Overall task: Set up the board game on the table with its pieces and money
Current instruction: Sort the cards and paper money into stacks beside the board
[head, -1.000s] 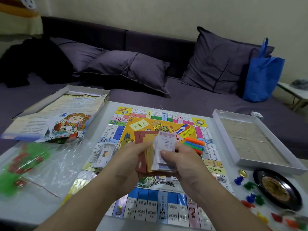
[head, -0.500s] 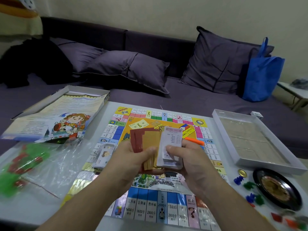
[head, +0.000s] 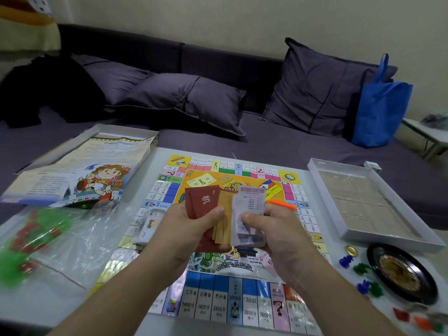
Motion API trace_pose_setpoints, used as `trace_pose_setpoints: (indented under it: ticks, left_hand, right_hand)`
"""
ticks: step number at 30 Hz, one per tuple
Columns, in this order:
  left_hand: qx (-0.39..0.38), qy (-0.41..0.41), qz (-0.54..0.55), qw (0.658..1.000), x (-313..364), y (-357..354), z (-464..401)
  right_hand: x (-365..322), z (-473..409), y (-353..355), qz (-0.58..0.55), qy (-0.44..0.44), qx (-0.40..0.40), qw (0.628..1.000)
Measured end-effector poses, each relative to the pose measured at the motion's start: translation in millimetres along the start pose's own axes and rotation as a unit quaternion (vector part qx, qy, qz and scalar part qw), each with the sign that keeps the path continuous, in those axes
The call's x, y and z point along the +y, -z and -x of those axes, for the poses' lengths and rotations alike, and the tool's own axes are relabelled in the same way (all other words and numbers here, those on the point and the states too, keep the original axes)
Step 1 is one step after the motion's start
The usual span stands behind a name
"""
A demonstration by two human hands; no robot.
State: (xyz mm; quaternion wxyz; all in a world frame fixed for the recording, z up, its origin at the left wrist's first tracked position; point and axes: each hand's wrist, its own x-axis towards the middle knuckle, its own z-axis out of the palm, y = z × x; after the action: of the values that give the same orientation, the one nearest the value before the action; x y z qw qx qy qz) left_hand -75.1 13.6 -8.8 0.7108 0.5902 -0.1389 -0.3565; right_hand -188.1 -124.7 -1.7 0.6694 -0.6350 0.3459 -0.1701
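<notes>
The colourful game board (head: 218, 297) lies flat on the white table. Above its middle my left hand (head: 186, 229) grips a fan of dark red cards (head: 202, 202) and tan cards (head: 221, 223). My right hand (head: 271, 229) pinches a stack of pale printed cards (head: 249, 207) beside them. An orange stick (head: 282, 204) shows just behind my right hand. A small stack of paper money (head: 148, 224) rests on the board's left side. Coloured pawns (head: 361, 269) and a gold coin (head: 351, 251) lie right of the board.
A clear plastic bag (head: 46, 241) with green and red pieces covers the table's left. The box lid with rule sheet (head: 80, 170) sits at back left, an open white box tray (head: 363, 202) at right, and a black roulette wheel (head: 400, 272) at front right. A purple sofa lies behind.
Both hands have spread the cards apart: the red and tan ones shifted left in my left hand, the pale stack stayed in my right. The view moved slightly closer.
</notes>
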Motion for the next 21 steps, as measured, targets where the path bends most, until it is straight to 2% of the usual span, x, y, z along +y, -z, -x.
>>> trace_pose_setpoints:
  ticks: [8,14,21]
  left_hand:
    - [-0.004,0.009,0.038,0.999,2.1,2.8,-2.8]
    - [-0.006,0.008,0.022,1.000,2.0,2.6,-1.7]
    - [0.014,0.053,0.048,0.997,7.5,-2.4,-0.7]
  right_hand:
    - [-4.0,-2.9,5.8,-0.016,-0.004,0.023,1.000]
    - [-4.7,-2.9,7.8,-0.009,0.001,0.016,1.000]
    - [-2.7,-2.4,4.5,-0.006,-0.001,0.012,1.000]
